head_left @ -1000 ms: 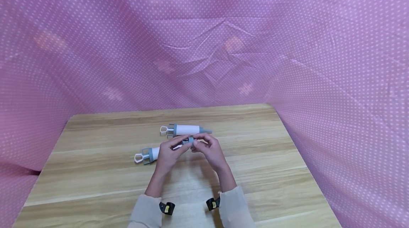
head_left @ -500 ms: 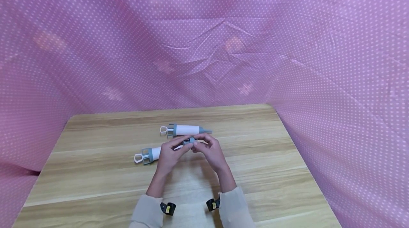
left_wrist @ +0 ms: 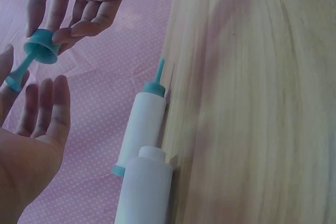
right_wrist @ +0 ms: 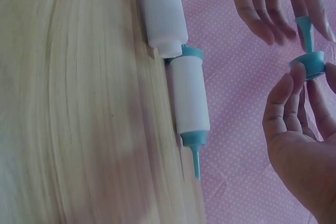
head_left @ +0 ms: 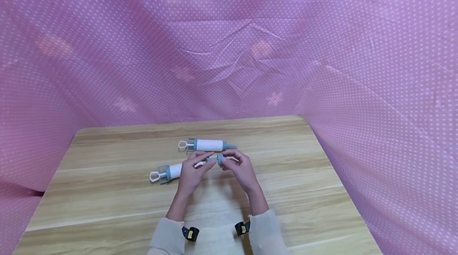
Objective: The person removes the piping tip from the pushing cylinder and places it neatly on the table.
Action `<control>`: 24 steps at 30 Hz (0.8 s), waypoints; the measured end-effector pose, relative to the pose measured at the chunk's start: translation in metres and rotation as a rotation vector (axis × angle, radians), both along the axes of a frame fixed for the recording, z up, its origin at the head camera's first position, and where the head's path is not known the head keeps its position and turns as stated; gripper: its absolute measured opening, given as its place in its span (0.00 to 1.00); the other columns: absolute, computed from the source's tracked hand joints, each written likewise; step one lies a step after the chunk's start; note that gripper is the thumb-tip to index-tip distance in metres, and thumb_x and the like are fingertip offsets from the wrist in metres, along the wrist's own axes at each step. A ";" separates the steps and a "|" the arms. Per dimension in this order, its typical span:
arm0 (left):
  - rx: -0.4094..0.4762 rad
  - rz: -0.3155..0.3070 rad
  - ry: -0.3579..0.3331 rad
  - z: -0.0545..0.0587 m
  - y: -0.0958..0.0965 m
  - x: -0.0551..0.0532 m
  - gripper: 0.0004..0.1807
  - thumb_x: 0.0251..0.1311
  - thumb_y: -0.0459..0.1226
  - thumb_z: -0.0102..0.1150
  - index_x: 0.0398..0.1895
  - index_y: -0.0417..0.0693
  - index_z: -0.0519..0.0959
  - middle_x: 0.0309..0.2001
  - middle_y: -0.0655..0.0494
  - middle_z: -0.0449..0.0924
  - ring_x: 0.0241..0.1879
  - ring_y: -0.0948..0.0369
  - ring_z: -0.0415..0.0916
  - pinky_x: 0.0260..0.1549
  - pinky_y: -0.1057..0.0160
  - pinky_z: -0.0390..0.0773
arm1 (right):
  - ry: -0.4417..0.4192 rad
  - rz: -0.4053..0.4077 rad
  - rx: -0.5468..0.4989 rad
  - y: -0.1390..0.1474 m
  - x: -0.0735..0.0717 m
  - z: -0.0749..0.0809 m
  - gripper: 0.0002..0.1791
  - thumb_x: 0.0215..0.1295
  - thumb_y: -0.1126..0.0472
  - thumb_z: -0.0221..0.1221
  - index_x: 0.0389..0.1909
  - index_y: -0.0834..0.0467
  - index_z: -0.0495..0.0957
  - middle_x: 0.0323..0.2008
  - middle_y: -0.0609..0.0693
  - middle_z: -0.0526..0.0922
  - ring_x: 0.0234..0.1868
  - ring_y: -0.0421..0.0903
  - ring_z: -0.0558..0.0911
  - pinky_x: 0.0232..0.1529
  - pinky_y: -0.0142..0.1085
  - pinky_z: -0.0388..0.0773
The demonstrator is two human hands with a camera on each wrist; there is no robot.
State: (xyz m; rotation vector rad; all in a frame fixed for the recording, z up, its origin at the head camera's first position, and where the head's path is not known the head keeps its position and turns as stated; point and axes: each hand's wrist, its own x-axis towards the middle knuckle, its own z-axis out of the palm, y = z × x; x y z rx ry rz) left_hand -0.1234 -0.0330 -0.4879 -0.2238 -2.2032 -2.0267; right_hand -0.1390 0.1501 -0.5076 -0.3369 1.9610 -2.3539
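Note:
Held up between both hands is a teal nozzle cap (left_wrist: 44,45) with a thin stem that flares at its tip. My left hand (head_left: 191,173) pinches the flared tip between thumb and forefinger, its other fingers spread away. The cap's wide rim, turned to the right, is pinched by the fingertips of my right hand (head_left: 244,170). Below lies a white syringe-like tube (head_left: 175,171) with a teal collar and white loop handle. Its bare white neck (left_wrist: 152,153) shows in the left wrist view; my left hand partly covers it in the head view.
A second white tube (head_left: 209,145) of the same kind, its teal nozzle fitted, lies farther back on the wooden table (head_left: 107,207). A pink dotted cloth (head_left: 229,48) hangs behind and at both sides. Small black mounts (head_left: 190,234) stick out from the sleeves.
The teal cap and my right hand have shifted slightly to the right, and more of the cap shows between the hands. Both tubes lie where they were.

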 end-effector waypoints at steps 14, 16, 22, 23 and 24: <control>0.055 0.109 -0.001 -0.040 0.018 -0.010 0.18 0.56 0.37 0.76 0.49 0.40 0.85 0.38 0.42 0.78 0.36 0.60 0.73 0.34 0.71 0.76 | -0.035 -0.096 0.077 0.036 -0.004 -0.019 0.16 0.70 0.65 0.63 0.53 0.71 0.77 0.43 0.58 0.82 0.38 0.45 0.84 0.43 0.41 0.83; 0.051 0.130 0.000 -0.044 0.021 -0.011 0.17 0.55 0.39 0.77 0.45 0.40 0.85 0.36 0.44 0.78 0.34 0.60 0.74 0.32 0.71 0.75 | -0.033 -0.117 0.089 0.042 -0.005 -0.021 0.15 0.69 0.65 0.63 0.52 0.70 0.78 0.42 0.57 0.82 0.37 0.45 0.84 0.43 0.44 0.83; 0.033 0.182 -0.001 -0.051 0.030 -0.014 0.15 0.54 0.37 0.77 0.40 0.38 0.83 0.31 0.51 0.79 0.32 0.61 0.74 0.31 0.71 0.75 | -0.013 -0.158 0.138 0.051 -0.008 -0.023 0.15 0.67 0.65 0.66 0.51 0.69 0.79 0.42 0.57 0.83 0.35 0.45 0.83 0.42 0.46 0.83; 0.031 0.189 -0.011 -0.052 0.032 -0.014 0.15 0.55 0.36 0.77 0.40 0.37 0.83 0.31 0.51 0.79 0.32 0.61 0.74 0.31 0.72 0.74 | -0.009 -0.161 0.136 0.052 -0.008 -0.024 0.15 0.67 0.66 0.66 0.51 0.69 0.79 0.43 0.57 0.82 0.34 0.45 0.82 0.42 0.44 0.83; 0.032 0.192 -0.023 -0.053 0.033 -0.015 0.14 0.55 0.35 0.76 0.40 0.37 0.83 0.31 0.52 0.79 0.31 0.62 0.74 0.31 0.72 0.74 | -0.007 -0.164 0.131 0.053 -0.008 -0.025 0.15 0.67 0.67 0.66 0.51 0.70 0.79 0.43 0.58 0.82 0.34 0.45 0.82 0.41 0.43 0.83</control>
